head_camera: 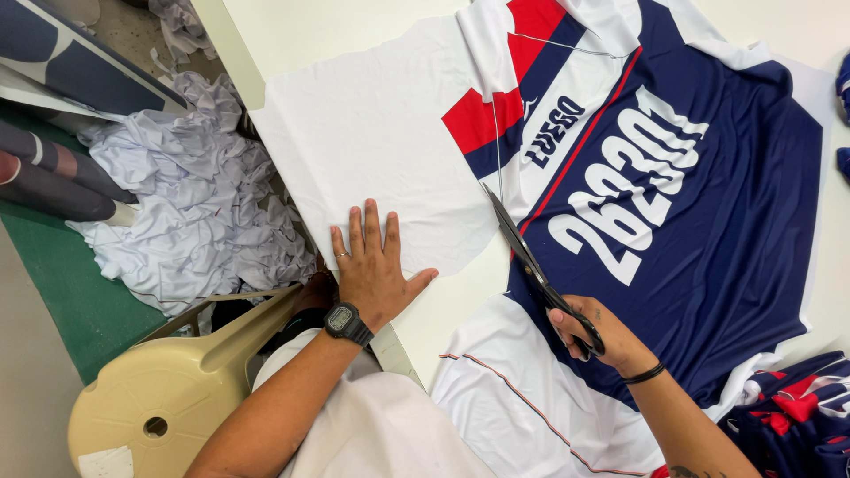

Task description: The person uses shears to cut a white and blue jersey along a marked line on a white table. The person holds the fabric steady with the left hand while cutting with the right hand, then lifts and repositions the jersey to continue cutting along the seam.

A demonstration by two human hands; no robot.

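- Left hand (374, 270), lower centre of the frame: palm down, fingers spread wide and flat on the white part of the printed fabric (381, 142); a black wristwatch (347, 322) sits on the wrist.
- Right hand (591, 329), lower right of centre: fingers closed through the handles of the black scissors (531, 261); a black band circles the wrist.
- Scissors: blades point toward the upper left, lying along the edge where the navy panel meets the white area; whether the blades are parted cannot be told.
- Printed fabric: spread over the white table (460, 292), navy, white and red, filling the upper right.
- Left of the frame: heap of white fabric scraps (190, 212) beside rolled cloth (53, 177); beige plastic stool (168, 398) at lower left.
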